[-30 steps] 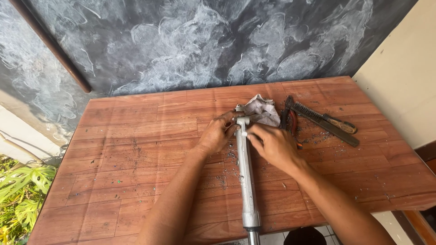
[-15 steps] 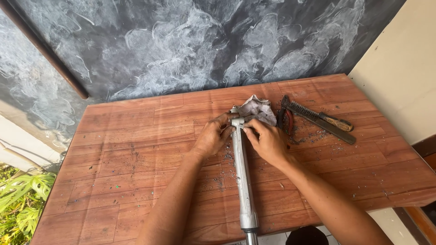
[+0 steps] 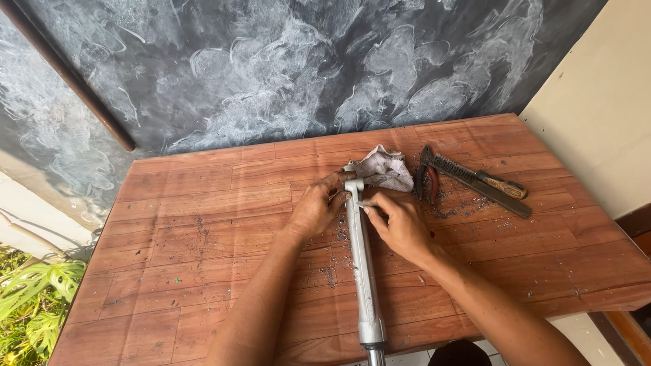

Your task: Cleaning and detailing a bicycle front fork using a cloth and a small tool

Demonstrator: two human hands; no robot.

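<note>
Steadying the far end of the metal tube [image 3: 363, 264] lying lengthwise on the desk [image 3: 169, 271], left hand [image 3: 315, 207] curling against its top fitting, right hand [image 3: 400, 224] pinching beside it, keeping grip firm, rag [image 3: 386, 169] just beyond, and tools [image 3: 475, 183] near.

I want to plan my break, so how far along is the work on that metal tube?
Done: filings litter the table. In hand: both hands, left and right, grip the tube's top end. Left: cannot tell; rag, brush and pliers lie unused.
</note>
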